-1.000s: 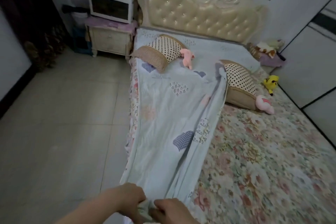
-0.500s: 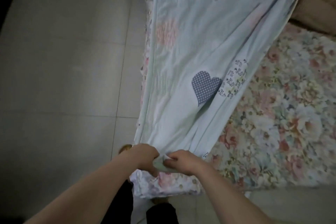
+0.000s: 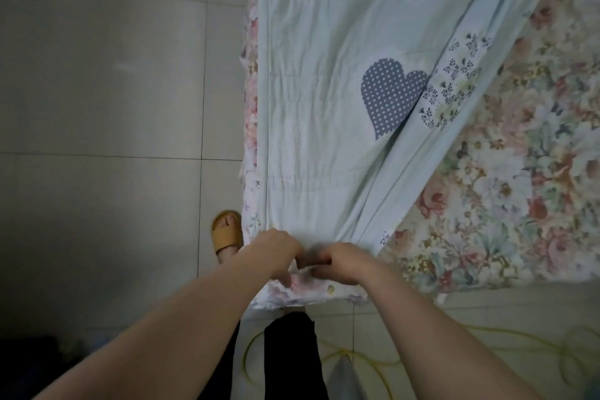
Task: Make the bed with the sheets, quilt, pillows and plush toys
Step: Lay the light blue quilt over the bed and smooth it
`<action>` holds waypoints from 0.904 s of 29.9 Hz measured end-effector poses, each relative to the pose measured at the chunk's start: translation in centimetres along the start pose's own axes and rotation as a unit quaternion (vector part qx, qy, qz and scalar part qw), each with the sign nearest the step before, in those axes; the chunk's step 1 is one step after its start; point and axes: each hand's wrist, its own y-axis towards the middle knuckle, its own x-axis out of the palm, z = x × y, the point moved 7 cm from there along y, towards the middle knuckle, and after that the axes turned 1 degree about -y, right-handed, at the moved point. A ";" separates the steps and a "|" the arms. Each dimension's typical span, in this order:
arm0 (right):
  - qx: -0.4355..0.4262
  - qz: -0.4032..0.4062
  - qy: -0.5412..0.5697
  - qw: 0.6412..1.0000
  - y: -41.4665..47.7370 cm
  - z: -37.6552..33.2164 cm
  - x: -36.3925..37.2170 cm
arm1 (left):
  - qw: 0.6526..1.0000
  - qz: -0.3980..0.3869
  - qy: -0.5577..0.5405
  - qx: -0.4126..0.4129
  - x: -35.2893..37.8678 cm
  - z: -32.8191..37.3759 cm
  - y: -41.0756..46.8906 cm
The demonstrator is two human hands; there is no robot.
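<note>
In the head view, both hands meet at the near left corner of the bed's foot. The left hand (image 3: 276,253) and the right hand (image 3: 342,265) almost touch, knuckles up and fingers curled down, each clamped on the gathered near end of the heart-print sheet (image 3: 324,91). Blur hides exactly how the fingertips pinch it. From the hands the sheet runs straight away toward the head of the bed. Its long axis follows the bed's left edge, and its right border slants outward, so it fans wider the farther it lies from the hands. A dotted blue heart (image 3: 388,94) sits ahead and right of the right hand. The floral bed cover (image 3: 519,172) lies bare to the right of the right hand, and a narrow strip of it shows beyond the left hand at the bed's edge. Both forearms reach forward and converge, wrists slightly bent down. The right hand is nearer the uncovered side, so it would probably carry the hem that way while the left hand anchors the corner. Left of the left hand a tan sandal (image 3: 227,232) stands on the tiled floor (image 3: 113,107). A yellow cord (image 3: 367,359) lies on the floor below the right forearm.
</note>
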 end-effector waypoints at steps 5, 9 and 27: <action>0.060 0.035 0.097 0.993 1.3 1.2 1.6 | 0.999 -0.036 -0.025 -0.021 1.5 0.2 0.5; 0.043 0.034 0.169 0.984 1.7 1.6 1.8 | 0.995 -0.054 -0.074 -0.035 2.3 -1.0 0.6; 0.013 0.365 0.232 0.901 -7.6 -0.9 -7.0 | 0.986 0.100 -0.049 -0.124 -6.9 2.6 -3.4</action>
